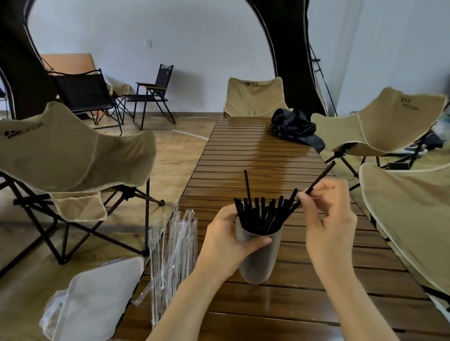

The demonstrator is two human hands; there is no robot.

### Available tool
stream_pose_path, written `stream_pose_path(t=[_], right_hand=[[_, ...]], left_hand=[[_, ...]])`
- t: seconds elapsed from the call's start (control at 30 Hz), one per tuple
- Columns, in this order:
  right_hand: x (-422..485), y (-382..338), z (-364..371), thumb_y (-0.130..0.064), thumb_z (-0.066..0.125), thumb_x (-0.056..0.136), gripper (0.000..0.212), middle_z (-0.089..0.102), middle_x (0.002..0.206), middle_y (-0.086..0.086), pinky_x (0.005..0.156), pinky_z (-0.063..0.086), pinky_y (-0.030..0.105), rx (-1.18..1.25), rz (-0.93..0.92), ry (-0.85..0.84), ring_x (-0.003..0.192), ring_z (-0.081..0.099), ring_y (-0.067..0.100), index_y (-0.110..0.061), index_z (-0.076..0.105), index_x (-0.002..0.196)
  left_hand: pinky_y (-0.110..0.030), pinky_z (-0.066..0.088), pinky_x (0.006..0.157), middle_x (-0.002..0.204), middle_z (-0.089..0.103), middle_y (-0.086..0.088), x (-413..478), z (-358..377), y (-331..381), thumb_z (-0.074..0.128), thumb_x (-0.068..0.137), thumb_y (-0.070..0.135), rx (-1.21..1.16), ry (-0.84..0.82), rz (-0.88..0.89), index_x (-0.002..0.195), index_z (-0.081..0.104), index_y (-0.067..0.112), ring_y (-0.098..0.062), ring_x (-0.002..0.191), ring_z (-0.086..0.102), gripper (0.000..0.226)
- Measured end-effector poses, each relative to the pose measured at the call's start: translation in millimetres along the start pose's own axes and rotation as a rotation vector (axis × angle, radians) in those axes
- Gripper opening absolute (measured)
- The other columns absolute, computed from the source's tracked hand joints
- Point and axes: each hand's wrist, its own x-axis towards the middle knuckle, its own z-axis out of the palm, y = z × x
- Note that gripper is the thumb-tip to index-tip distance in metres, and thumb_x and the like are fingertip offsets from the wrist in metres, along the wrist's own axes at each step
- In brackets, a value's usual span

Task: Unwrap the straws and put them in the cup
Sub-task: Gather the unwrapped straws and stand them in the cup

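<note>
Straws point(262, 216), black and unwrapped, fill a translucent grey cup point(258, 263) that sits on the slatted wooden table point(257, 152) near its close end. They fan out of the cup's mouth, with their upper ends spreading from about 11 to 1 o'clock. One taller straw point(247, 187) rises above the bunch, its long axis almost straight toward 12 o'clock.

The left hand point(228, 241) grips the cup's upper wall from the 9 o'clock side, with the thumb lying across the near face and the fingers curled behind the rim. The right hand point(327, 216), at 3 o'clock of the cup, pinches a single black straw point(320, 178) between thumb and fingertips. That straw lies on a diagonal. Its free end points up between 1 and 2 o'clock, and its lower end reaches the bunch at the rim.

Clear empty wrappers point(171, 252) lie heaped at the table's edge at 9 o'clock of the cup, running lengthwise toward 12. A crumpled black bag point(293, 128) rests far off at 1 o'clock.
</note>
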Motion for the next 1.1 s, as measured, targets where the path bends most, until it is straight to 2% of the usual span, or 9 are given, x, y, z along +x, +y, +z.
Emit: stream_pose_path(t=[0.13, 0.27, 0.37, 0.47, 0.53, 0.63, 0.73, 0.83, 1.1], right_hand=[[6.6, -5.3, -6.8, -0.009, 0.056, 0.091, 0.006, 0.063, 0.087, -0.001, 0.073, 0.052, 0.02, -0.026, -0.054, 0.085, 0.081, 0.062, 0.009, -0.011, 0.058, 0.097], [13.7, -7.6, -17.5, -0.005, 0.048, 0.095, 0.02, 0.065, 0.098, 0.0, 0.078, 0.048, 0.016, -0.075, -0.07, 0.228, 0.088, 0.061, 0.008, -0.003, 0.063, 0.107], [19.5, -6.2, -26.7, 0.006, 0.049, 0.09, 0.03, 0.064, 0.096, -0.006, 0.08, 0.049, 0.021, -0.072, 0.006, 0.329, 0.087, 0.063, 0.008, -0.007, 0.063, 0.113], [22.8, -0.6, -34.4, 0.002, 0.059, 0.085, 0.031, 0.068, 0.094, -0.002, 0.079, 0.051, 0.023, -0.043, 0.173, 0.384, 0.085, 0.064, 0.01, -0.013, 0.065, 0.112], [21.7, 3.5, -37.1, -0.006, 0.065, 0.083, 0.025, 0.069, 0.092, 0.002, 0.078, 0.05, 0.018, -0.099, 0.264, 0.329, 0.082, 0.064, 0.011, -0.014, 0.068, 0.107], [18.0, 3.8, -34.5, -0.013, 0.062, 0.087, 0.013, 0.068, 0.078, -0.002, 0.071, 0.041, 0.005, -0.165, 0.322, 0.196, 0.073, 0.061, 0.001, -0.015, 0.069, 0.097], [16.5, -2.3, -24.9, -0.024, 0.054, 0.092, 0.016, 0.064, 0.066, -0.006, 0.064, 0.044, 0.017, -0.191, 0.301, 0.027, 0.064, 0.06, 0.003, -0.016, 0.066, 0.085], [14.2, -8.3, -14.3, -0.026, 0.05, 0.094, 0.02, 0.061, 0.067, -0.006, 0.058, 0.041, 0.014, -0.159, 0.25, -0.128, 0.063, 0.057, 0.006, -0.017, 0.066, 0.087], [-2.0, -10.1, 6.3, -0.011, 0.052, 0.093, 0.012, 0.059, 0.083, -0.012, 0.061, 0.042, 0.003, -0.165, 0.268, -0.526, 0.072, 0.055, -0.006, -0.016, 0.061, 0.098]], left_hand=[[-0.028, 0.045, 0.103, 0.124, 0.057, 0.02, -0.5, -1.5, -2.5, 0.083, 0.067, 0.035, 0.006, -0.016, 0.002, 0.12, 0.057, 0.037, 0.003, 0.118, 0.05, 0.059], [-0.026, 0.044, 0.102, 0.124, 0.056, 0.019, -1.5, -2.3, -1.4, 0.083, 0.068, 0.033, -0.005, -0.02, 0.0, 0.116, 0.053, 0.044, 0.004, 0.118, 0.049, 0.057], [-0.024, 0.044, 0.101, 0.124, 0.057, 0.019, -1.9, -2.7, 0.0, 0.083, 0.068, 0.032, -0.017, -0.018, -0.011, 0.113, 0.051, 0.047, 0.005, 0.116, 0.05, 0.057], [-0.026, 0.044, 0.101, 0.122, 0.058, 0.019, -1.9, -3.3, -0.6, 0.083, 0.068, 0.032, -0.021, -0.034, -0.008, 0.117, 0.055, 0.04, 0.003, 0.116, 0.051, 0.057], [-0.029, 0.045, 0.101, 0.121, 0.059, 0.019, -2.0, -3.9, -0.8, 0.081, 0.068, 0.034, -0.019, -0.049, 0.0, 0.119, 0.055, 0.038, 0.002, 0.116, 0.052, 0.058], [-0.028, 0.045, 0.1, 0.12, 0.059, 0.018, -1.8, -4.2, -0.8, 0.08, 0.067, 0.036, -0.016, -0.051, 0.001, 0.118, 0.055, 0.038, 0.001, 0.115, 0.053, 0.057], [-0.022, 0.044, 0.098, 0.12, 0.059, 0.019, -1.3, -3.8, -1.1, 0.081, 0.068, 0.033, -0.002, -0.05, -0.008, 0.118, 0.055, 0.037, 0.003, 0.115, 0.052, 0.056], [-0.015, 0.041, 0.093, 0.12, 0.058, 0.02, -0.9, -3.9, -1.9, 0.082, 0.068, 0.032, 0.01, -0.05, -0.019, 0.118, 0.055, 0.037, 0.004, 0.115, 0.051, 0.057], [-0.003, 0.036, 0.085, 0.121, 0.058, 0.022, -0.7, -4.3, -4.4, 0.083, 0.067, 0.034, 0.047, -0.058, -0.034, 0.12, 0.053, 0.038, 0.009, 0.114, 0.05, 0.061]])
